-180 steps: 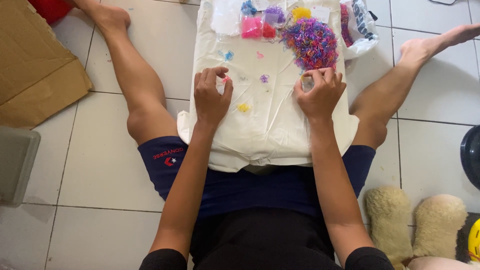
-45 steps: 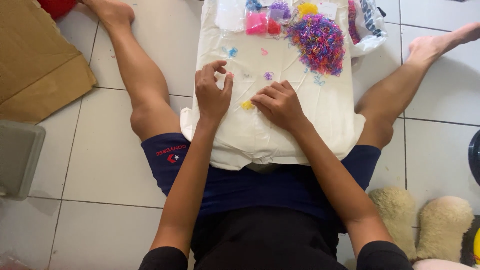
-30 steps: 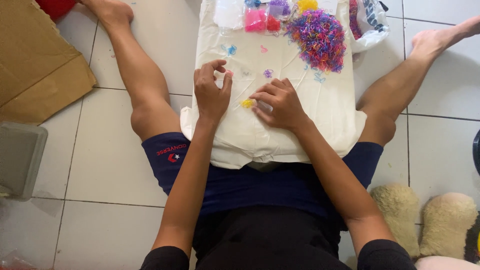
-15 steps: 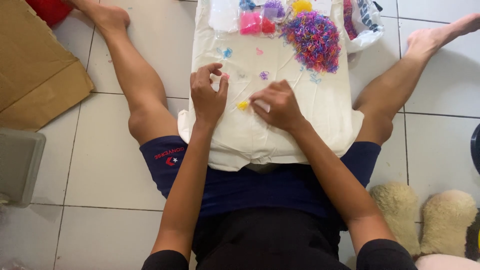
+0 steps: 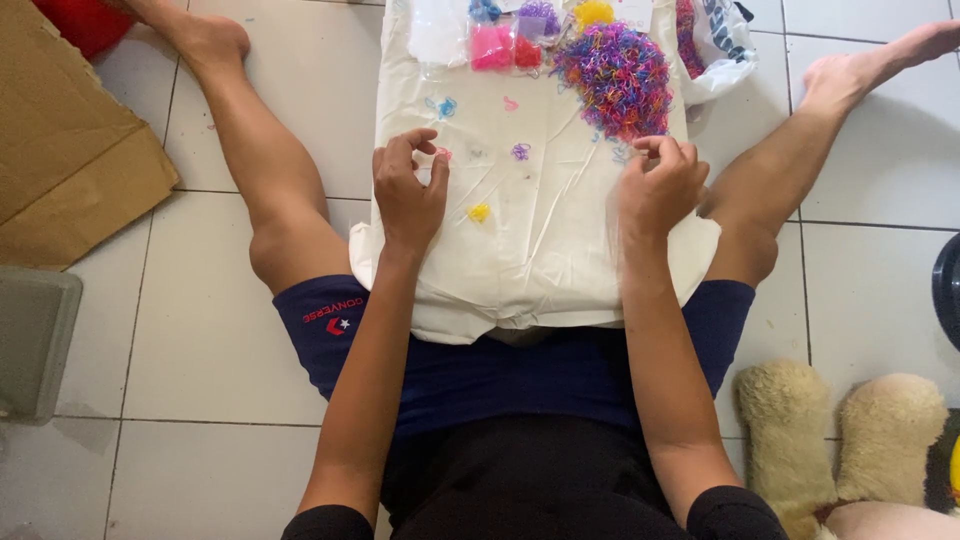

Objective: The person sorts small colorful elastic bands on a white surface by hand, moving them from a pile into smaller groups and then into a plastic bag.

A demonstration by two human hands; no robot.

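Observation:
A white sheet (image 5: 560, 260) lies on the tiled floor between my spread legs. A heap of mixed-colour small rubber bands (image 5: 615, 75) sits at its far right. Small sorted clusters lie on the sheet: yellow (image 5: 479, 212), purple (image 5: 520, 151), pink (image 5: 441, 153) and blue (image 5: 443, 105). My left hand (image 5: 410, 190) rests on the sheet, thumb and forefinger curved apart beside the pink cluster. My right hand (image 5: 660, 185) hovers at the near edge of the heap with its fingertips bunched together. Whether a band is between them is not visible.
Small clear packets of pink and purple bands (image 5: 492, 45) and a plastic bag (image 5: 715, 40) lie at the sheet's far end. Flattened cardboard (image 5: 70, 160) and a grey container (image 5: 35, 345) are on the left. Cream plush items (image 5: 840, 440) sit at the lower right.
My right hand has moved from the middle of the sheet, near the yellow cluster, to the right by the mixed heap. My left hand has stayed by the pink cluster.

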